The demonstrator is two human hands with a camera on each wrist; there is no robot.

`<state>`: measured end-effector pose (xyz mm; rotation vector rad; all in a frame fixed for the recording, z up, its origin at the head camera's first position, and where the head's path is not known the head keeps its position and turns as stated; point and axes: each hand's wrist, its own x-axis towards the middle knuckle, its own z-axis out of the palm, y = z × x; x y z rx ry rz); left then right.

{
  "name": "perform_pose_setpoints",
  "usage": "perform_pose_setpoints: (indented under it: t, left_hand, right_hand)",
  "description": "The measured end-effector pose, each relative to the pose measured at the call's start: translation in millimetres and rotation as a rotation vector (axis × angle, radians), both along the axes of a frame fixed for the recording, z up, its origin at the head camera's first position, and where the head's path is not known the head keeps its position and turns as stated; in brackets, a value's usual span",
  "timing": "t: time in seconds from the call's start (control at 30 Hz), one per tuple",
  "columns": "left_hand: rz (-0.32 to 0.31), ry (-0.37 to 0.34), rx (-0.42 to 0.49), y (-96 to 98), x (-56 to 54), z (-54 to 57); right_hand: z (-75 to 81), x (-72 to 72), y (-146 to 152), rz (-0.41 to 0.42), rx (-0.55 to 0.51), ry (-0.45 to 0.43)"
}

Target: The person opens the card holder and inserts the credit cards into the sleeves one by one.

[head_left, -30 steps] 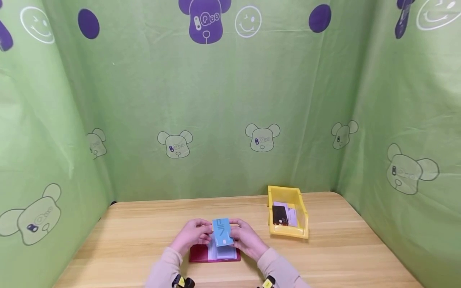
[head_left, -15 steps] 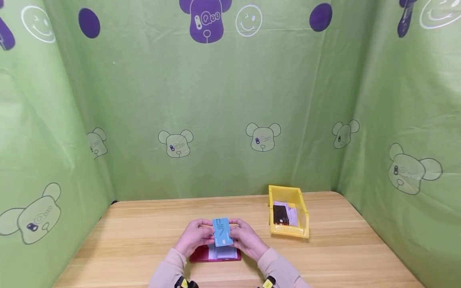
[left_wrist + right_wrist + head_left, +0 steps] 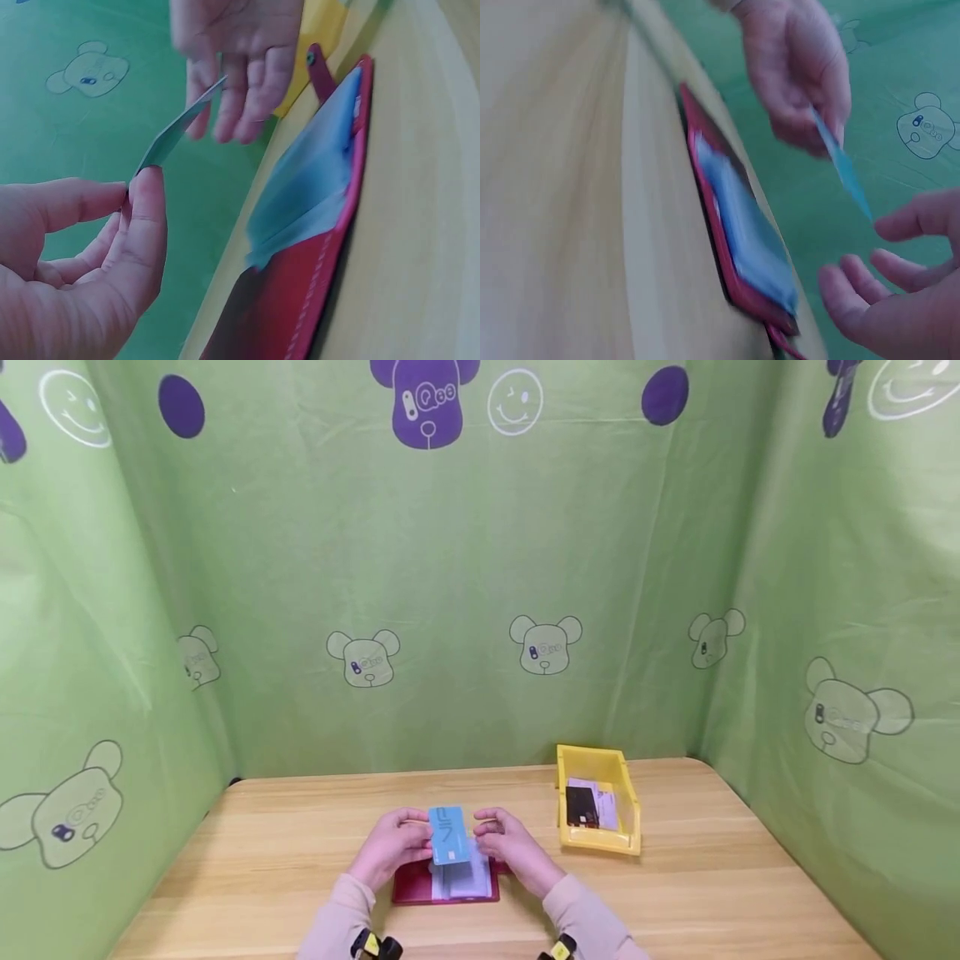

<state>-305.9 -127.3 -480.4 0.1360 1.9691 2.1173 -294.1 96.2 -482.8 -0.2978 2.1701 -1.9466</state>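
A blue card (image 3: pixel 448 835) with dark lettering is pinched between the thumb and fingers of my left hand (image 3: pixel 393 846), raised above the table. In the left wrist view the card (image 3: pixel 176 131) is almost edge-on. My right hand (image 3: pixel 516 852) is to the card's right with its fingers spread and a gap between; in the right wrist view one fingertip is right by the card's lower end. Below both hands lies an opened red card holder (image 3: pixel 413 887), its clear plastic sleeves (image 3: pixel 307 172) fanned up a little. A snap strap (image 3: pixel 320 73) sticks out from its far end.
Back right on the wooden table (image 3: pixel 300 810) stands a yellow bin (image 3: pixel 600 841) holding a black card (image 3: pixel 581 807) and several pale purple cards (image 3: pixel 607 812). Green printed curtains (image 3: pixel 450 552) enclose the table at the back and both sides.
Both hands held the blue card before; now my right fingers have come off it. My left hand has carried the card slightly left and up, uncovering more of the sleeves.
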Motion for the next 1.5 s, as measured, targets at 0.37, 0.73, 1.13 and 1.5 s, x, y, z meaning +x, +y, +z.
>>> perform_pose_setpoints:
  t: [0.37,0.73,1.13,1.5]
  left_hand:
    - [-0.116,-0.003,-0.084,-32.6,-2.8,7.5]
    - [-0.179,-0.048,-0.139,-41.7,-1.9,2.9]
    - [-0.15,-0.063,-0.183,-35.3,1.2,-3.7]
    - [-0.128,-0.08,-0.196,-26.1,1.4,-9.8]
  right_hand:
    - [0.7,2.8,21,0.174,0.603,0.312]
    - [-4.7,4.8,26,0.236,0.792,0.247]
    - [-7.3,2.5,24,0.236,0.803,0.226]
    - [-7.9,2.3,25,0.23,0.807,0.22]
